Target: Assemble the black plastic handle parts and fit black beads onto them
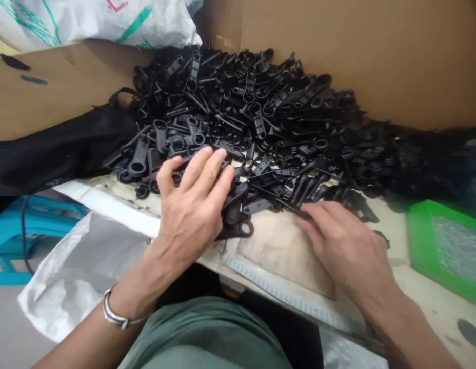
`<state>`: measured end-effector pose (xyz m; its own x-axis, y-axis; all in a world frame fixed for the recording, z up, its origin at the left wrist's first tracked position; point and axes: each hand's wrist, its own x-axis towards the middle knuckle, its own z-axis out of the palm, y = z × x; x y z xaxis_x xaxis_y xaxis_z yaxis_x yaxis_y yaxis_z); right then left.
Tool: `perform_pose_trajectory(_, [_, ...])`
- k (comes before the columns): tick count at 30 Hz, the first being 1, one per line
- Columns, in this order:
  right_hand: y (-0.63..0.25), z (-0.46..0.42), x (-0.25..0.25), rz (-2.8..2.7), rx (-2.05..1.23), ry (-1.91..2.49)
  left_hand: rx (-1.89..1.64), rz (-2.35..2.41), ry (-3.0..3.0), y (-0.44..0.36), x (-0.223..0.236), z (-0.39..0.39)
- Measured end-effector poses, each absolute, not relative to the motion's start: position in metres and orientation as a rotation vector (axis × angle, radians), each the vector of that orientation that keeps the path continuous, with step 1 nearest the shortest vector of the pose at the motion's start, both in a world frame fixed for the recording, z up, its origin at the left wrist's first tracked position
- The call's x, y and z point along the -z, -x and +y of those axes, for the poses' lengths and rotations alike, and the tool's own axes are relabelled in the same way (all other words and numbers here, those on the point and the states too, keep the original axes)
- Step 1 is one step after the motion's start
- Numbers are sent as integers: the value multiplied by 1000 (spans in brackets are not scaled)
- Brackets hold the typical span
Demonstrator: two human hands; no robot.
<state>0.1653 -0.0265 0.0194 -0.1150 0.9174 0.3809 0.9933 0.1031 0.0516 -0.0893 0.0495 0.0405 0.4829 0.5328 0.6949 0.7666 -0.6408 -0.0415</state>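
A big heap of black plastic parts (261, 113), long pieces with ring ends, covers the table in front of a cardboard wall. My left hand (192, 205) lies on the near edge of the heap with fingers spread flat over several parts. My right hand (345, 246) rests on the table beside the heap, fingers stretched out, their tips touching a few thin black parts at the heap's front edge. Neither hand visibly grips anything.
A green tray (426, 246) of small metal bits stands at the right. A black cloth bag (61, 148) lies left of the heap. White woven sacks (80, 266) hang off the table's near edge. A blue stool (15, 230) is at the far left.
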Motion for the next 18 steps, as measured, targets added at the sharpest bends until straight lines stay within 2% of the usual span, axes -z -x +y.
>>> perform_pose_trajectory(4, [-175,-19,-19,-2059,295,2030,869,-1278,2448,91,-37,64])
perform_pose_trajectory(12, [-204,-47,-34,-1664,-310,2018,959,-1270,2414,85,-35,71])
perform_pose_trajectory(15, [-206,-64,-32,-1637,-264,1980,937,-1201,2396,84,-37,68])
perform_pose_trajectory(18, [-202,-87,-26,-1764,-18,1916,983,-1126,2403,80,-40,59])
